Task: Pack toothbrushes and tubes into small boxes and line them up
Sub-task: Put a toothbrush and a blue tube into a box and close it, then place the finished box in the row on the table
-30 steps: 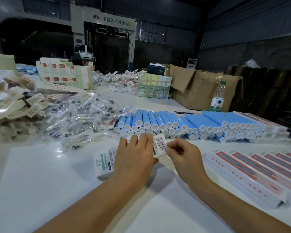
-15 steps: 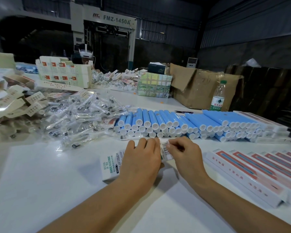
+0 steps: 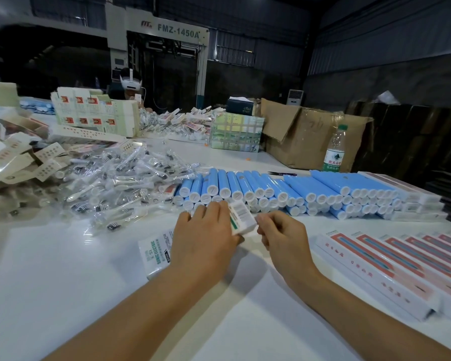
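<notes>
1. The left hand [image 3: 205, 234] lies over a small white box [image 3: 156, 252] on the white table [image 3: 50, 269], fingers straight and close together, holding the box down; the box's near end with green print sticks out to the left of the wrist.
2. The far end of the box is tilted up off the table, and its end flap [image 3: 241, 217], white with a barcode and a green stripe, stands between the two hands.
3. The right hand [image 3: 284, 237] is just beside that flap, its fingers curled and its fingertips touching the flap's right edge; how firm the pinch is cannot be told.
4. Just beyond the hands a stacked row of blue tubes [image 3: 284, 191] with white caps runs across the table, caps facing the person.
5. To the left of the tubes lies a loose heap of toothbrush heads in clear bags [image 3: 120, 183].
6. On the right, near the right forearm, long white boxes with pink panels [image 3: 401, 269] lie side by side in a line.
7. More such boxes are stacked at the right end of the tube row [image 3: 414, 196].
8. Flat carton blanks [image 3: 13, 157] pile up at the far left.
9. A water bottle [image 3: 335, 149] stands in front of an open cardboard carton [image 3: 305, 136] at the back.
10. Another person wearing a white headset [image 3: 130, 83] sits across the table behind stacked cartons [image 3: 94, 113].
</notes>
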Motion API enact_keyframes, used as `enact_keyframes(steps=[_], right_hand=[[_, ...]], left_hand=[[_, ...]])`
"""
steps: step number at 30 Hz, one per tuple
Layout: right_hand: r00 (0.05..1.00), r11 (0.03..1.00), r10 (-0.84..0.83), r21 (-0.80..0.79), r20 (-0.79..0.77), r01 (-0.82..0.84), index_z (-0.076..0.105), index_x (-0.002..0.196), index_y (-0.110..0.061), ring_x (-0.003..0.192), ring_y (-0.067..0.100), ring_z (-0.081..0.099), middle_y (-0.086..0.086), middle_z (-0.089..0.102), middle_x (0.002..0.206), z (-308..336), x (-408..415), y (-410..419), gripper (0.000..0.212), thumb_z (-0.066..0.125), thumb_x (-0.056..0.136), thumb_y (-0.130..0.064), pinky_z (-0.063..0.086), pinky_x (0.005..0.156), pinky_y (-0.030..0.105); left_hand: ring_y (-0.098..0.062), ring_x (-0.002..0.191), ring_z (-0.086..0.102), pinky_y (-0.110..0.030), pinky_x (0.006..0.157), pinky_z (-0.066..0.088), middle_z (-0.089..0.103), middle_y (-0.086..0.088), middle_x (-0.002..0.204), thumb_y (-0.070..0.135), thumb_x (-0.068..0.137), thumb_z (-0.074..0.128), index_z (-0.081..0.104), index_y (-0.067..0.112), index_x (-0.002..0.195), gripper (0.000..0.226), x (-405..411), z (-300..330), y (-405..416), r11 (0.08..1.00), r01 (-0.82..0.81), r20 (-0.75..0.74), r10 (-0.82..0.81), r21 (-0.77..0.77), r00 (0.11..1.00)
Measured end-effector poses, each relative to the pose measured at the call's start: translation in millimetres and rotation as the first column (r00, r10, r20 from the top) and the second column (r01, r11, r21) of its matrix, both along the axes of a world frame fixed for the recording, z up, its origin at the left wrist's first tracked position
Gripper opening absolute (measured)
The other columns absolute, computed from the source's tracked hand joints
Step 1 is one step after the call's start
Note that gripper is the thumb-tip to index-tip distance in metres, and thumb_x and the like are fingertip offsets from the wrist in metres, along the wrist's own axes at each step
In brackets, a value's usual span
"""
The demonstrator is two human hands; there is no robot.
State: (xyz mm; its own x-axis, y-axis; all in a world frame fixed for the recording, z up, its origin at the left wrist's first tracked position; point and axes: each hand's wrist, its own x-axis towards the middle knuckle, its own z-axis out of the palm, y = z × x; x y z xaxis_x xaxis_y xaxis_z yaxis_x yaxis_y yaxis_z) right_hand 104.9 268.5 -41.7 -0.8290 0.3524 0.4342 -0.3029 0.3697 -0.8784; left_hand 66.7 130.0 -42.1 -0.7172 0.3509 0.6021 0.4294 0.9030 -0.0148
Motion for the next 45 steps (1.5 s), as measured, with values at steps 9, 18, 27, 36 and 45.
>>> enact_keyframes(steps=[9, 18, 27, 36, 45], right_hand=[[0.960, 0.945, 0.254, 0.180, 0.116, -0.272, 0.048, 0.121, -0.047, 0.085, -0.003, 0.050, -0.015, 0.051, 0.100, -0.8, 5.2, -13.2, 0.042, 0.051, 0.079, -0.048, 0.045, 0.070, 0.013], [0.968, 0.883, 0.197, 0.402, 0.153, -0.243, 0.047, 0.130, -0.044, 0.102, -0.005, 0.047, -0.012, 0.045, 0.113, 4.8, 4.5, -10.1, 0.056, 0.065, 0.077, -0.043, 0.042, 0.076, 0.006], [0.924, 0.430, -0.254, 0.889, 0.286, -0.157, 0.029, 0.141, -0.042, 0.090, 0.010, 0.037, -0.006, 0.032, 0.108, 28.7, 63.5, 71.0, 0.055, 0.046, 0.090, -0.053, 0.036, 0.073, 0.026], [0.759, 0.294, -0.631, 0.955, 0.163, 0.040, 0.037, 0.141, -0.039, 0.109, 0.013, 0.033, -0.004, 0.037, 0.120, 4.9, 123.1, 169.0, 0.049, 0.037, 0.094, -0.050, 0.030, 0.094, 0.030], [0.945, 0.501, -0.316, 0.831, -0.083, 0.241, 0.070, 0.098, -0.022, 0.092, 0.012, 0.048, -0.010, 0.051, 0.091, 29.8, 70.7, 107.0, 0.016, 0.057, 0.090, -0.027, 0.039, 0.077, 0.028]], left_hand=[[-0.012, 0.070, 0.069, -0.031, 0.066, 0.053, 0.072, 0.005, 0.074, 0.049, 0.096, 0.040, 0.060, 0.024, 0.091, 0.032, -1.8, 41.5, -6.8, -0.189, -0.288, 0.055, -0.743, 0.939, 0.667], [-0.013, 0.072, 0.070, -0.030, 0.064, 0.052, 0.071, -0.003, 0.081, 0.047, 0.098, 0.038, 0.062, 0.025, 0.091, 0.033, -8.7, 16.1, -13.4, -0.184, -0.358, 0.135, -0.697, 0.915, 0.704], [-0.018, 0.079, 0.059, -0.032, 0.067, 0.044, 0.063, -0.003, 0.097, 0.037, 0.096, 0.049, 0.055, 0.016, 0.111, 0.026, -23.5, 6.0, -19.3, 0.022, -0.368, 0.285, -0.679, 0.929, 0.677], [-0.017, 0.074, 0.058, -0.032, 0.064, 0.044, 0.064, -0.003, 0.090, 0.032, 0.094, 0.052, 0.060, 0.023, 0.089, 0.013, -24.1, 6.0, -14.0, 0.140, -0.333, 0.334, -0.683, 0.933, 0.650], [-0.008, 0.078, 0.058, -0.034, 0.074, 0.049, 0.064, 0.012, 0.078, 0.028, 0.090, 0.053, 0.065, 0.027, 0.073, 0.021, 1.8, -4.2, -4.6, 0.898, 0.105, 0.541, -0.347, 0.426, 0.766]])
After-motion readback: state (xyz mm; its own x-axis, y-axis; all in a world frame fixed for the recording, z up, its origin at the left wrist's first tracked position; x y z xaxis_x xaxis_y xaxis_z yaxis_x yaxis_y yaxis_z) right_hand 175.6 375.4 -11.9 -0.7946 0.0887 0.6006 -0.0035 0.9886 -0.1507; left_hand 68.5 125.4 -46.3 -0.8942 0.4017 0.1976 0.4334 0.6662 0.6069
